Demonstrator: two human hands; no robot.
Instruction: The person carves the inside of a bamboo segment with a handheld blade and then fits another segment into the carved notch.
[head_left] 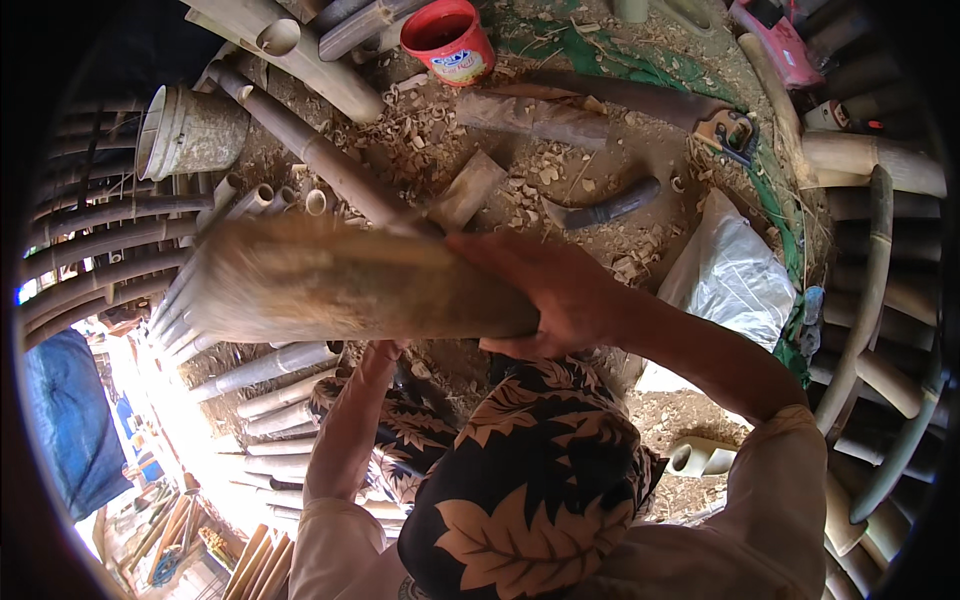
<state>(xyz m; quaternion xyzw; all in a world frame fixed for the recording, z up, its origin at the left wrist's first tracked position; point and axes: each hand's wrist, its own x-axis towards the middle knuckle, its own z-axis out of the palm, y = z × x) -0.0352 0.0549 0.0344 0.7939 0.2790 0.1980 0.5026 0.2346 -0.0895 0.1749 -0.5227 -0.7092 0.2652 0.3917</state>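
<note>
Head cam: the thick bamboo-like piece [350,290] was up in front of the person, approx. level L to R, above the ground, its L end badly blurred. R grip [550,295] was wrapped round the piece's R end, fingers on the far side, thumb side nearer the body. L grip [390,347] was at the piece's near edge, mostly hidden under it, so can't tell if closed or spread. Both forearms came up from the lower edge, w/ black leaf-print cloth [525,510] btwn them.

Beyond the piece, a long pole [320,150] slanted down from upper L, its lower end near the piece; contact unclear. Just R of that, a short wood block [472,188], then a dark-handled knife [612,204] on the dirt floor, w/ pale shavings [430,130] all about. Farther up: handsaw [650,98], handle to the R; red bucket [450,45] top ctr.; grubby white bucket [210,130] tipped on its side, upper L. R of the R forearm's far side lay a whitish plastic sheet [730,270].
</note>
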